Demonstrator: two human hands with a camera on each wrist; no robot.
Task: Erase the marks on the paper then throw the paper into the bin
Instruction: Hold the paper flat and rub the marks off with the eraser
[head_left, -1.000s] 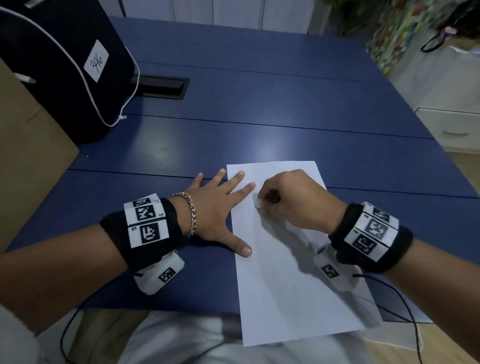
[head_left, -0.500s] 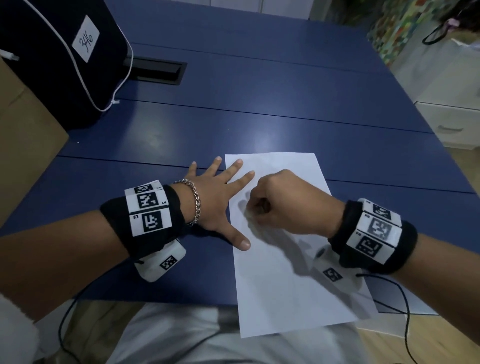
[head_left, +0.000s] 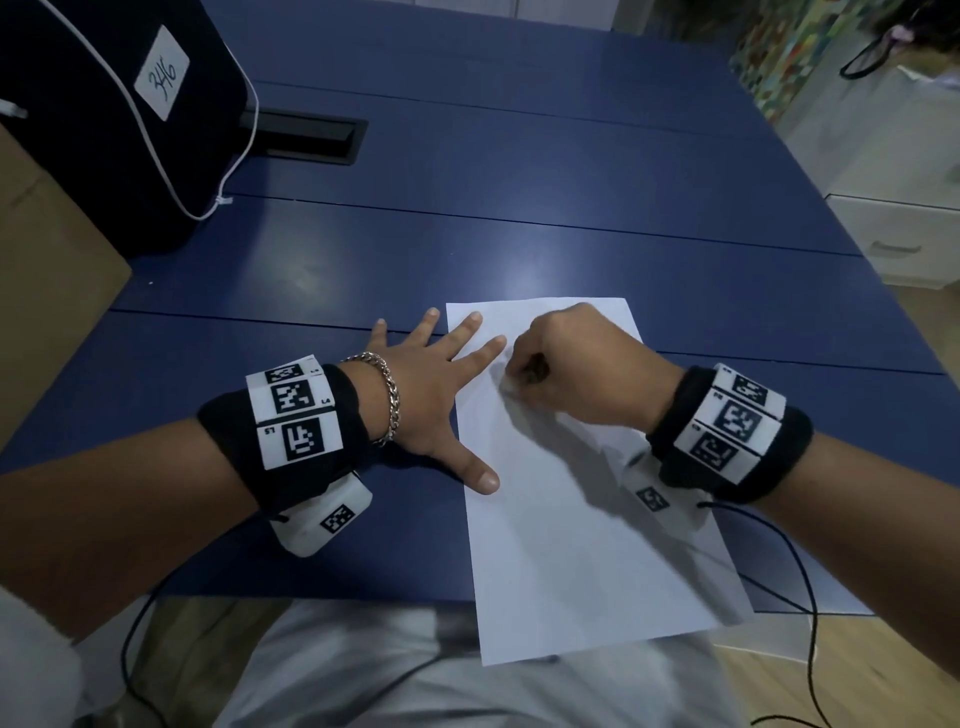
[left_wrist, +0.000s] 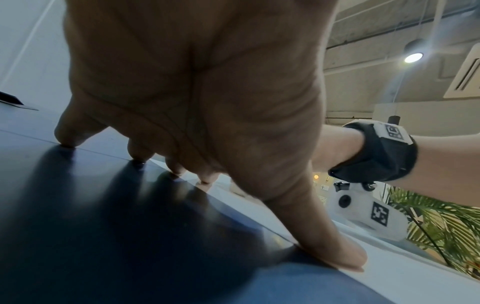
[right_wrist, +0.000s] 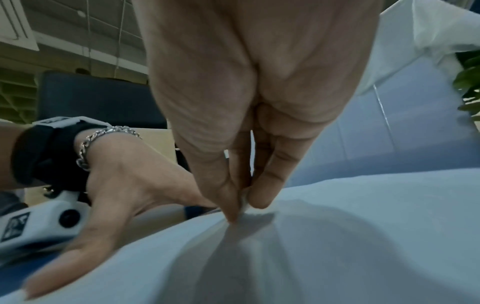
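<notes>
A white sheet of paper (head_left: 587, 530) lies on the blue table (head_left: 519, 208), its near end hanging over the front edge. My left hand (head_left: 436, 395) is spread flat, fingers and thumb pressing the sheet's left edge; its thumb (left_wrist: 335, 253) lies on the paper. My right hand (head_left: 571, 364) is curled over the paper's upper part and pinches a small white eraser (right_wrist: 245, 202) between thumb and fingers, its tip on the sheet (right_wrist: 363, 236). I can make out no marks on the paper. No bin is in view.
A black bag (head_left: 104, 104) with a white label stands at the table's back left beside a brown box (head_left: 47, 270). A black cable slot (head_left: 306, 137) is set in the tabletop. White drawers (head_left: 904, 239) stand at the right. Cables hang from both wrist units.
My right hand with the eraser has shifted slightly left and back across the paper, close to the left hand's fingertips. The left hand keeps pressing the sheet. The head view has tilted a little.
</notes>
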